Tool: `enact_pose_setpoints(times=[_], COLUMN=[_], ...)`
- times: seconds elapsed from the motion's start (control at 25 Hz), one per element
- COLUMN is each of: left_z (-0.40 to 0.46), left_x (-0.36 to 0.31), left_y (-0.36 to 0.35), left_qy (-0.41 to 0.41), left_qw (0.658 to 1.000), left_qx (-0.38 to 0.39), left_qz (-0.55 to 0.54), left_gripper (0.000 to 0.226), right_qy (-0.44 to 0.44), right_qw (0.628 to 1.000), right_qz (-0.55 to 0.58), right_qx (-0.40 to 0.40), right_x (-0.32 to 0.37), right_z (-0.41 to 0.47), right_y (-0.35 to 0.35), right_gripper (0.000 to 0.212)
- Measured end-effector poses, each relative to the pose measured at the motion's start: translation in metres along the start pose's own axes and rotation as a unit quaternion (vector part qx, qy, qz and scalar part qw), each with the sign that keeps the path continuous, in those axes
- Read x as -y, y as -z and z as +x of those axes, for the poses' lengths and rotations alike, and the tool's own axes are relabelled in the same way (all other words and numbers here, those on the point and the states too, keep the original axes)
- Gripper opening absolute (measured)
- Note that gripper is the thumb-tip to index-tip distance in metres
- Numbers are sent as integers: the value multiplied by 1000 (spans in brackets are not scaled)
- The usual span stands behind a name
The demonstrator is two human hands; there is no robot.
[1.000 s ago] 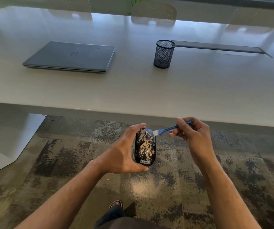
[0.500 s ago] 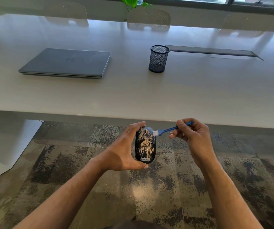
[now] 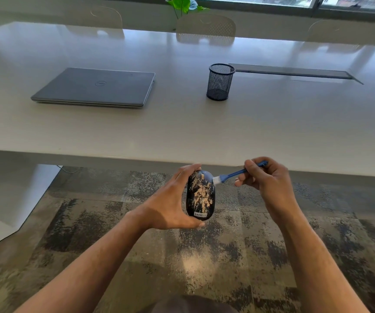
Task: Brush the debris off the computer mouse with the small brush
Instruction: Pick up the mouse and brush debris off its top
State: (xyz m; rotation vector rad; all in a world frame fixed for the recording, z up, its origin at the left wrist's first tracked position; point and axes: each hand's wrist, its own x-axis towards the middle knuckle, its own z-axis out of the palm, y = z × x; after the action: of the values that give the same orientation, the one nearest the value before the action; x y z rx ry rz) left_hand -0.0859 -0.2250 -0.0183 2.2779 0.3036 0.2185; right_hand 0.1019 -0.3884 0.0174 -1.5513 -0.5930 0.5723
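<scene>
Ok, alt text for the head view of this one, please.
Below the table edge, the left hand grips a black computer mouse caked with tan debris, while the right hand holds a small blue brush, bristles at the mouse's top right. A closed laptop and mesh cup sit on the table.

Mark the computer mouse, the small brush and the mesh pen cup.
computer mouse [image 3: 200, 195], head view, debris-covered top shell
small brush [image 3: 234, 173], head view, blue handle just behind the bristles
mesh pen cup [image 3: 220, 83], head view, front wall
</scene>
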Motion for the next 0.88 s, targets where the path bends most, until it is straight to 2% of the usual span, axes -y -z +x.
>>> enact_pose_setpoints(times=[0.12,0.36,0.56,0.76,0.88], left_z=[-1,-7,-10,-11,-14], left_x=[1,4,5,4,7], left_y=[0,1,2,2,3], left_qy=[3,-3,-8,-11,-5], left_qw=[1000,1000,1000,1000,1000], left_qx=[2,3,4,6,5], left_qz=[2,-2,4,1,-1], left_gripper=[125,124,123,123,124], right_qy=[13,1,5,-12,-27], right_qw=[1000,1000,999,1000,1000], right_qz=[3,4,14,11,6], right_qx=[-16,3,-29,7,-1], right_x=[5,2,6,4,-2], right_z=[1,-2,1,7,3], right_y=[-2,-14,-12,-30,-24], right_gripper=[12,12,13,13,14])
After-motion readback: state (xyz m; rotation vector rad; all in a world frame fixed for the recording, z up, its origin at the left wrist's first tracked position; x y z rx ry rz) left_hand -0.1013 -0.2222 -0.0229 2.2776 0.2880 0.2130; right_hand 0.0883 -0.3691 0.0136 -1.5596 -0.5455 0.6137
